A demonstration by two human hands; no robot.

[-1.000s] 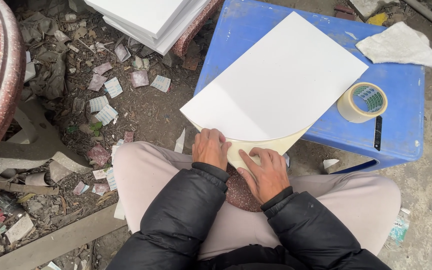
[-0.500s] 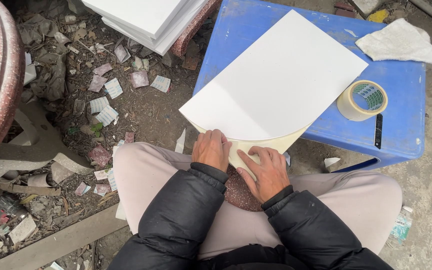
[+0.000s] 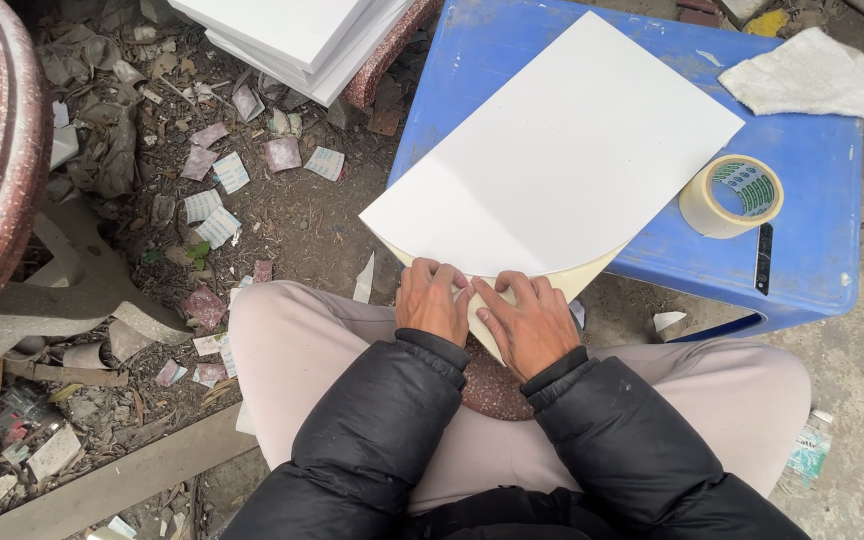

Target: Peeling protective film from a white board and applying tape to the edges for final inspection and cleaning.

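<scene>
Head view: white sheet [image 3: 562, 160] overhangs blue desk's [image 3: 822, 270] near-left edge; left hand [image 3: 432, 300] and right hand [image 3: 527, 320], side by side, press its curled near corner. Fold begun, uncreased; tape roll [image 3: 732, 195] untouched.

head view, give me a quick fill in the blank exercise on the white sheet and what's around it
1. The white sheet lies on a plastic table coloured ____.
2. The left hand and right hand both press on the sheet's ____ edge.
3. The roll of tape sits to the ____ of the sheet.
4. The crumpled cloth at the table's far corner is ____ in colour.

Missing words: blue; near; right; white
</scene>
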